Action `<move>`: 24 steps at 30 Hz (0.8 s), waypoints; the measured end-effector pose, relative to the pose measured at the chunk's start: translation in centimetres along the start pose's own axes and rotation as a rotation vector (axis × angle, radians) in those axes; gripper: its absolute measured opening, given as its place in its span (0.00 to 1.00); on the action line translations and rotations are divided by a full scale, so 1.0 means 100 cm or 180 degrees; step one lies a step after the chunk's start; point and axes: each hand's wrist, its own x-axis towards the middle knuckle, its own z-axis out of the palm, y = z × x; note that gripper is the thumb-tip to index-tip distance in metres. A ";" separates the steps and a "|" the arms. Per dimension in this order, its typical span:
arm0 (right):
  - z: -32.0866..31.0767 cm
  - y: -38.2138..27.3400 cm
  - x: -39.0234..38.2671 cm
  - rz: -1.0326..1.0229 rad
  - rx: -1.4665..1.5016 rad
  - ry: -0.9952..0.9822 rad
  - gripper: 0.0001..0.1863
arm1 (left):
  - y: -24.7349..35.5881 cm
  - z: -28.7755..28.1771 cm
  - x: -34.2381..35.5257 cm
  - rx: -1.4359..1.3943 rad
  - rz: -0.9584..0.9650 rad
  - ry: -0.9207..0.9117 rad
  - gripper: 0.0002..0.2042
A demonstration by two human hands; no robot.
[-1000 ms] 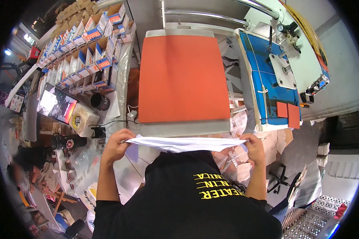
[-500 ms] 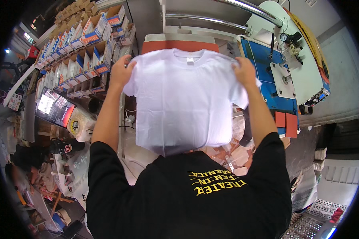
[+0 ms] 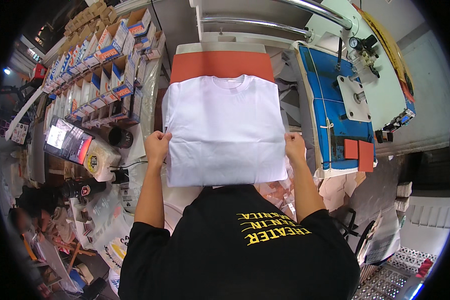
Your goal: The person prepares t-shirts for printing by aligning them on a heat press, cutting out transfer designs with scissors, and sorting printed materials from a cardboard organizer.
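Shirt: plain white short-sleeved cotton T-shirt (image 3: 224, 131), spread flat at frame centre, collar toward the top, covering most of the pad.
Pad: flat orange rectangular press pad (image 3: 220, 65), bare only along its upper strip above the collar.
Left hand (image 3: 156, 144): left of centre, fingers closed on the shirt's left edge near the hem.
Right hand (image 3: 294, 147): right of centre, pinching the shirt's right edge at the same height.
Press: white and blue heat-press head (image 3: 352, 82), upper right, just beside the pad.
Boxes: rows of small cardboard boxes (image 3: 97, 75), upper left, well apart from the hands.
Lower frame: black T-shirt with yellow lettering (image 3: 245, 245), worn by the person.
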 end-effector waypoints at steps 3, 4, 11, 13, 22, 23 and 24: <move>0.000 -0.004 -0.009 -0.0304 0.0037 0.0304 0.11 | -0.029 -0.004 0.003 -0.0162 0.0152 -0.0073 0.12; -0.001 -0.005 -0.011 -0.0421 0.0111 0.0392 0.10 | -0.041 -0.006 0.006 -0.0281 0.0205 -0.0116 0.11; -0.020 0.001 -0.034 -0.0102 0.0843 -0.0258 0.07 | -0.082 -0.045 -0.040 -0.2565 -0.1148 -0.1575 0.06; -0.022 0.006 -0.042 0.0022 0.0968 -0.0334 0.07 | -0.084 -0.037 -0.049 -0.2631 -0.1135 -0.1621 0.06; -0.025 0.046 -0.074 -0.0372 0.0024 0.0261 0.08 | -0.085 -0.041 -0.070 -0.2127 -0.1297 -0.1782 0.13; -0.028 0.034 -0.078 -0.0685 -0.0130 0.0298 0.07 | -0.101 -0.044 -0.068 -0.2066 -0.1277 -0.1694 0.16; -0.035 0.017 -0.079 -0.0977 -0.0336 0.0343 0.07 | -0.118 -0.042 -0.064 -0.2024 -0.1256 -0.1642 0.20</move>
